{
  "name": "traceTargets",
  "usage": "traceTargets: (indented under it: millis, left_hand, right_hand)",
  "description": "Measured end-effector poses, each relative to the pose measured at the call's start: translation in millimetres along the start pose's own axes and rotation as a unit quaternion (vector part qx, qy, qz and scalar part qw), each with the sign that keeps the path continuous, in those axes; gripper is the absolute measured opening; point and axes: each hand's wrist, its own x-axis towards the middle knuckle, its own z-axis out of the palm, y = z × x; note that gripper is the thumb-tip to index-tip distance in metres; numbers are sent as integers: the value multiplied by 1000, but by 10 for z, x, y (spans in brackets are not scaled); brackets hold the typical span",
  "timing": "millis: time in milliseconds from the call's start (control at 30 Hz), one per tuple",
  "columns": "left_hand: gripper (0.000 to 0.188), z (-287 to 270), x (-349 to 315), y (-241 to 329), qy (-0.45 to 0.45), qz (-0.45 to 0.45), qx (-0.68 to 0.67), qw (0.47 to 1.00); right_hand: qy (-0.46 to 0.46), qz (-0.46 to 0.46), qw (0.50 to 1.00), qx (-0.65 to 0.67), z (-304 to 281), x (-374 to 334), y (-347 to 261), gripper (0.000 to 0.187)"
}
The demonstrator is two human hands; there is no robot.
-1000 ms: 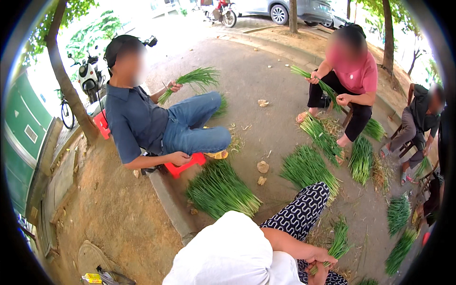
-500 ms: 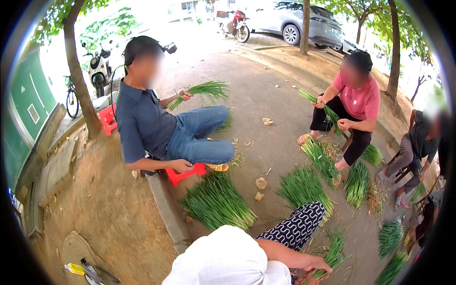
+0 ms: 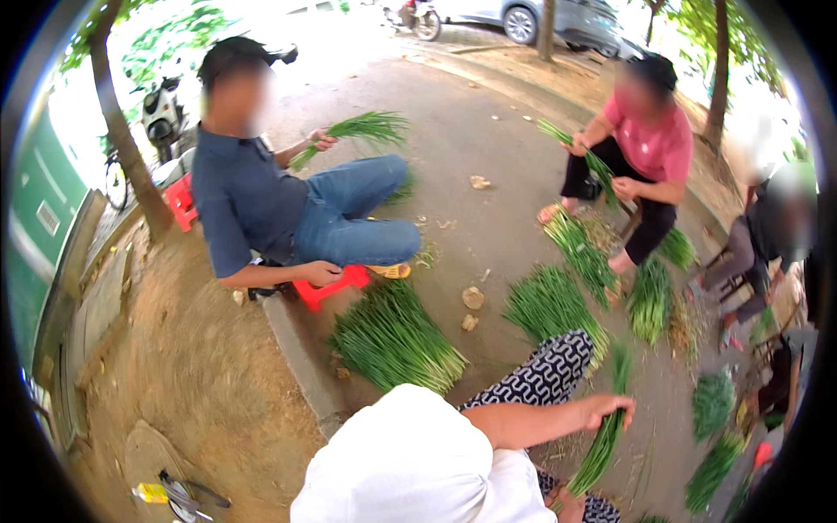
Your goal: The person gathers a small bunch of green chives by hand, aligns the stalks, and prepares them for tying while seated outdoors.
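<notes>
My left arm comes out of a white sleeve at the lower middle. My left hand (image 3: 610, 411) is closed around the middle of a bunch of chives (image 3: 597, 462), whose green tips point away from me. The pale lower ends slant down to my right hand (image 3: 570, 506), which is partly cut off by the lower edge. Its fingers appear closed on those ends. My patterned trouser leg (image 3: 540, 375) lies beyond the left forearm. A large pile of chives (image 3: 397, 340) lies left of my knee, and another pile (image 3: 555, 305) lies just beyond it.
A person in a dark blue shirt (image 3: 244, 174) sits at the left by a red stool (image 3: 331, 286), holding chives. A person in a pink shirt (image 3: 652, 148) handles chives opposite. More people and chive piles (image 3: 649, 301) are at the right. A kerb (image 3: 301, 366) borders bare soil.
My left hand has risen away from my right hand, and the bunch now stretches between them. The view has shifted slightly, moving the surroundings up and left.
</notes>
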Motion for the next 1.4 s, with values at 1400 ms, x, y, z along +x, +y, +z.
traceTargets:
  millis: [1400]
  left_hand:
    - [26,93,-293,-589,-89,-117,226,963]
  right_hand:
    - [-44,-56,993,-98,-187,353,-122,32]
